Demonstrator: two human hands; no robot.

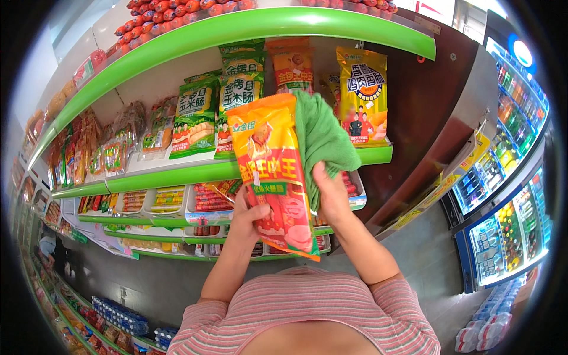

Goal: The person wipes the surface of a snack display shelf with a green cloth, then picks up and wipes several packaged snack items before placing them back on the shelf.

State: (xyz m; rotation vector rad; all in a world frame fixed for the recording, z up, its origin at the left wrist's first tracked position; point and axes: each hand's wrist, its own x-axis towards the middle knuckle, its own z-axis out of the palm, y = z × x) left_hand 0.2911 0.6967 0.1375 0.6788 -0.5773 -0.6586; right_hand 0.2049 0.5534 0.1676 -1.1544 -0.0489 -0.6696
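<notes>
My left hand (250,215) grips the lower left side of a red and yellow plastic bag of sausages (277,177), held upright before the shelves. A bunched green cloth (324,137) is in my right hand (330,191), against the bag's right edge. Behind them, green bags of corn sausages (193,115) stand on the shelf to the left, a red and orange bag (290,64) stands further back, and a yellow sausage bag (363,97) is at the shelf's right end. The fingers behind the bag are hidden.
Green-edged shelves (177,175) carry packaged sausages above and below my hands. A dark red side panel (412,115) closes the shelf on the right, with lit drink coolers (506,222) beyond. Bottled-water packs (483,328) stand on the floor. A person (49,246) is at the far left.
</notes>
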